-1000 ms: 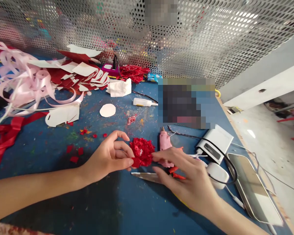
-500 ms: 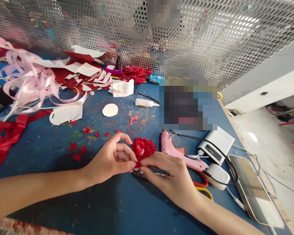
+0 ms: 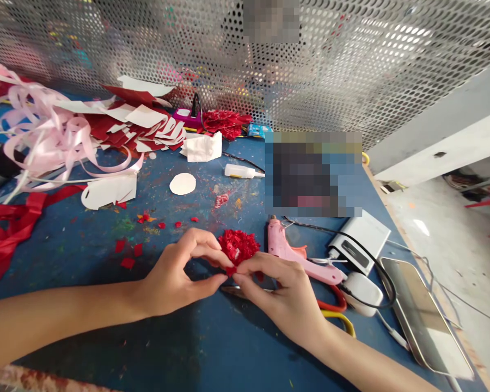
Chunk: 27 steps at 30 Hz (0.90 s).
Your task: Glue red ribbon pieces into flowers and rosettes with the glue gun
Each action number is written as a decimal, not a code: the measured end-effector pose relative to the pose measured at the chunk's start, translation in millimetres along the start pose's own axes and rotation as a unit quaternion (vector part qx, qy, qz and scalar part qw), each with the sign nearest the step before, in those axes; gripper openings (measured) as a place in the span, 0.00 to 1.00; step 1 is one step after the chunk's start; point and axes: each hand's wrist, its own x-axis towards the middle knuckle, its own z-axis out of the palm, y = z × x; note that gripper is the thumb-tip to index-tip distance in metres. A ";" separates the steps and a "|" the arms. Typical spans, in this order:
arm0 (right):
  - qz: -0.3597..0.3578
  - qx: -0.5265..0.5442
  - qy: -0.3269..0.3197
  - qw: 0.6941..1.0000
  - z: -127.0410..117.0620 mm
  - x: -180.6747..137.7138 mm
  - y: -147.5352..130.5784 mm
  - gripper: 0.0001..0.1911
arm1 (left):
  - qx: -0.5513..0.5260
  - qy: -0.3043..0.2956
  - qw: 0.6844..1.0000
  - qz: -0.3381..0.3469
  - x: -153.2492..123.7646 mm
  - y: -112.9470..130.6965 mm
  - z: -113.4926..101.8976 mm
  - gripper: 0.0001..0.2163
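Note:
A small piece of red ribbon (image 3: 231, 270) is pinched between the fingertips of both hands, partly hidden by them. My left hand (image 3: 188, 269) reaches in from the left, index fingertip and thumb tip at the piece's left side. From the right, my right hand (image 3: 281, 286) grips the piece between thumb and index finger. Just beyond the fingertips lies a ruffled red ribbon flower (image 3: 239, 245) on the blue table. Scissors lie under my right hand, with a red-orange handle (image 3: 332, 301) and a yellow one (image 3: 343, 321) showing.
A pink glue gun (image 3: 286, 247), white power bank (image 3: 359, 242), white charger (image 3: 363, 294), cables and phone (image 3: 427, 321) lie right. Left are loose red squares (image 3: 127, 263), red ribbon (image 3: 12, 234), pink ribbon (image 3: 49, 130) and a white disc (image 3: 182, 184). Perforated metal (image 3: 212, 54) stands behind.
My left thumb and index finger have spread wider apart behind their tips, and the hand's curled fingers have shifted. The red ribbon piece now looks smaller and more folded between the fingertips.

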 end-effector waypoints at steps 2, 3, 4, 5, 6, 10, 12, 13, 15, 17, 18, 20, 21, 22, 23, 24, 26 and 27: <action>-0.005 0.001 0.001 1.000 0.6 -0.6 0.0 0.05 | 0.030 0.010 0.999 0.021 -1.5 -1.8 0.5 0.17; -0.012 0.000 0.003 1.000 1.0 -0.9 0.2 0.05 | 0.039 0.013 0.999 0.025 -1.9 -2.4 0.7 0.16; -0.020 -0.001 0.004 1.000 1.3 -1.2 0.5 0.05 | 0.044 0.015 0.999 0.028 -2.1 -2.6 0.8 0.16; -0.032 -0.002 0.004 0.999 1.6 -1.5 0.9 0.05 | 0.048 0.016 0.998 0.031 -2.1 -2.8 0.8 0.15; -0.045 -0.003 0.005 0.999 1.9 -1.8 1.3 0.05 | 0.052 0.016 0.998 0.035 -2.1 -2.7 0.6 0.15; -0.098 -0.016 0.000 0.995 2.3 -3.3 2.9 0.05 | 0.079 0.001 0.995 0.053 -2.7 -2.7 -0.9 0.15; -0.124 -0.035 -0.002 0.992 2.4 -4.1 3.6 0.05 | 0.090 -0.010 0.994 0.063 -3.6 -2.9 -1.4 0.15; -0.137 -0.050 -0.003 0.989 2.5 -4.5 3.9 0.05 | 0.093 -0.016 0.993 0.069 -4.1 -2.9 -1.4 0.15; -0.160 -0.089 -0.007 0.983 3.0 -5.1 4.2 0.04 | 0.102 -0.027 0.991 0.086 -4.9 -2.7 -0.9 0.15; -0.179 -0.128 -0.012 0.975 3.7 -5.6 4.4 0.04 | 0.130 -0.029 0.985 0.108 -5.2 -2.1 -0.1 0.14; -0.186 -0.146 -0.015 0.972 4.2 -5.8 4.4 0.04 | 0.152 -0.025 0.981 0.118 -5.1 -1.8 0.4 0.13; -0.195 -0.178 -0.012 0.964 5.3 -6.6 4.2 0.05 | 0.199 -0.013 0.970 0.138 -5.0 -1.5 1.4 0.11; -0.198 -0.194 -0.007 0.961 6.1 -7.3 3.9 0.05 | 0.218 -0.012 0.964 0.149 -5.2 -1.7 1.9 0.10; -0.200 -0.210 -0.003 0.957 7.2 -8.2 3.5 0.06 | 0.230 -0.016 0.960 0.158 -5.8 -2.3 2.4 0.09; -0.200 -0.228 0.001 0.953 8.6 -9.4 2.9 0.07 | 0.234 -0.025 0.959 0.159 -7.0 -3.3 2.9 0.07; -0.200 -0.247 0.003 0.948 10.3 -11.1 2.2 0.09 | 0.230 -0.036 0.961 0.151 -8.7 -4.7 3.5 0.06; -0.205 -0.284 0.007 0.937 14.4 -15.5 0.9 0.12 | 0.207 -0.057 0.970 0.114 -13.6 -8.1 4.7 0.05; -0.211 -0.300 0.005 0.930 16.6 -18.0 0.3 0.13 | 0.194 -0.064 0.974 0.094 -16.5 -9.7 5.2 0.05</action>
